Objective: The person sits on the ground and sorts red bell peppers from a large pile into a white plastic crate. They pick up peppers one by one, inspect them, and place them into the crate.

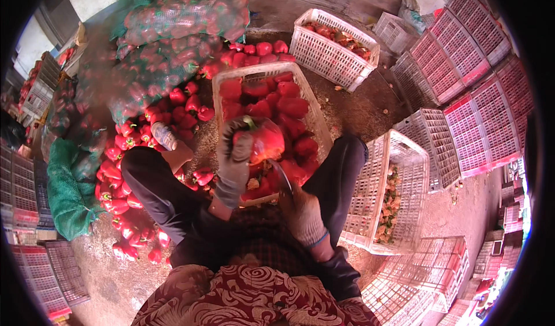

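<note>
My left hand point(236, 161), in a dirty grey glove, grips a large red bell pepper point(268, 141) with its green stem showing at the top left. My right hand point(301, 213), in a pale knitted glove, holds a knife point(282, 174) whose thin curved blade reaches the underside of the pepper. Both hands are above the near part of a white plastic crate point(318, 105) between my knees. That crate is filled with red bell peppers point(291, 107), and some pale scraps lie among them at the near end.
Loose red peppers point(115, 170) cover the floor to the left, before green mesh sacks point(167, 50) of peppers. One crate point(331, 61) of pepper scraps stands ahead; another crate point(364, 196) with scraps sits by my right knee. Stacked crates point(464, 48) line the right side.
</note>
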A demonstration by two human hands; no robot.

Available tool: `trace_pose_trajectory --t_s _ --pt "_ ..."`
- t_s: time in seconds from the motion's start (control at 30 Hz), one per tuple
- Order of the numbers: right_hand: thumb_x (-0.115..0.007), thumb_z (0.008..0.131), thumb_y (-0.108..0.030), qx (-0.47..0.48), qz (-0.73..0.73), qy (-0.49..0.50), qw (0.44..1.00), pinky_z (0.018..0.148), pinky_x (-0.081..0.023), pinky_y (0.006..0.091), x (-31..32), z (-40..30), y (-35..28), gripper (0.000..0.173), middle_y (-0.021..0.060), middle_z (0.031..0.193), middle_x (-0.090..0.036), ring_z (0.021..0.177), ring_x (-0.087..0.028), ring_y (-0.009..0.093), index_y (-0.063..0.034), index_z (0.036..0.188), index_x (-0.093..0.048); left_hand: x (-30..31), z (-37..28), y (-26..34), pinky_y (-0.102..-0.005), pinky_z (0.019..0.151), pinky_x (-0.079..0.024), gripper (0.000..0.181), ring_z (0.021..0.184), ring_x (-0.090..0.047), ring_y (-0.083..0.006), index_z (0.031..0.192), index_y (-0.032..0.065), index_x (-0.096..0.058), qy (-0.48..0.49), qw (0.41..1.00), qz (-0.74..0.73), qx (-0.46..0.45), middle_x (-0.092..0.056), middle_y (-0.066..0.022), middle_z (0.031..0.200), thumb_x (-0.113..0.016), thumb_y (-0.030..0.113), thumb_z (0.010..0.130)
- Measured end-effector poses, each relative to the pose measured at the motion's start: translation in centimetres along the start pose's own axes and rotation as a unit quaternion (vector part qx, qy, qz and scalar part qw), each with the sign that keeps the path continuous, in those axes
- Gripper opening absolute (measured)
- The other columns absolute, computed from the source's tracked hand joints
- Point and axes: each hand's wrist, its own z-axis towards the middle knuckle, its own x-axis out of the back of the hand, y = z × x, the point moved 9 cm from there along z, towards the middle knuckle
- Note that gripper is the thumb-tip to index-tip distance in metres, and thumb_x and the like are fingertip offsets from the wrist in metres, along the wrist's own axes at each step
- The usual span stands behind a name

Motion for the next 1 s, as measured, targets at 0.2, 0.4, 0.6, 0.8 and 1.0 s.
trace_pose_trajectory --t_s 0.2,0.4,0.6,0.8,1.0 --pt "-0.064 0.087 -0.009 -0.020 0.159 0.078 0.984 0.073 -0.051 0.0270 2.2 0.9 0.5 0.026 0.0086 0.087 -0.065 0.081 -0.062 0.012 -0.0016 0.112 -0.060 1.9 1.4 -0.8 -0.0313 0.096 -0.043 0.038 0.107 -0.056 -0.0162 0.126 0.0022 -0.049 -0.081 0.995 -0.039 0.044 -0.054 -0.0058 0.125 -0.060 0.009 0.090" --pt "-0.069 0.076 -0.004 0.063 0.116 0.045 0.990 0.073 -0.054 0.0315 2.9 6.0 -1.9 0.054 0.0122 0.098 -0.068 0.087 -0.068 0.022 -0.0069 0.127 -0.052 -2.6 -1.8 -2.8 -0.0310 0.098 -0.041 0.062 0.111 -0.054 -0.0167 0.143 0.0029 -0.034 -0.192 0.970 -0.008 0.147 -0.043 -0.0078 0.139 -0.062 0.004 0.087" --pt "-0.071 0.070 -0.002 0.091 0.074 0.085 0.990 0.073 -0.055 0.0346 0.8 5.2 1.5 0.057 0.0125 0.103 -0.068 0.094 -0.068 0.030 -0.0116 0.124 -0.054 -2.9 -4.7 -1.0 -0.0356 0.097 -0.044 0.083 0.115 -0.052 -0.0229 0.141 0.0036 -0.030 -0.228 0.927 0.273 0.120 -0.051 -0.0146 0.123 -0.078 0.007 0.073" --pt "-0.071 0.072 -0.005 0.074 -0.067 0.131 0.986 0.073 -0.056 0.0390 -0.6 3.2 0.8 0.055 0.0120 0.117 -0.063 0.097 -0.066 0.032 -0.0148 0.123 -0.053 1.9 -8.5 -5.3 -0.0327 0.092 -0.047 0.073 0.110 -0.055 -0.0186 0.134 0.0013 -0.037 -0.119 0.934 0.208 0.266 -0.054 -0.0133 0.118 -0.075 0.006 0.072" --pt "-0.072 0.073 -0.004 0.041 0.004 0.080 0.996 0.075 -0.056 0.0375 -0.9 3.8 1.4 0.054 0.0125 0.119 -0.061 0.096 -0.067 0.031 -0.0145 0.124 -0.055 0.7 -7.1 -3.9 -0.0349 0.084 -0.051 0.064 0.103 -0.063 -0.0233 0.129 0.0072 -0.046 -0.092 0.907 0.346 0.223 -0.064 -0.0119 0.107 -0.069 0.007 0.070"
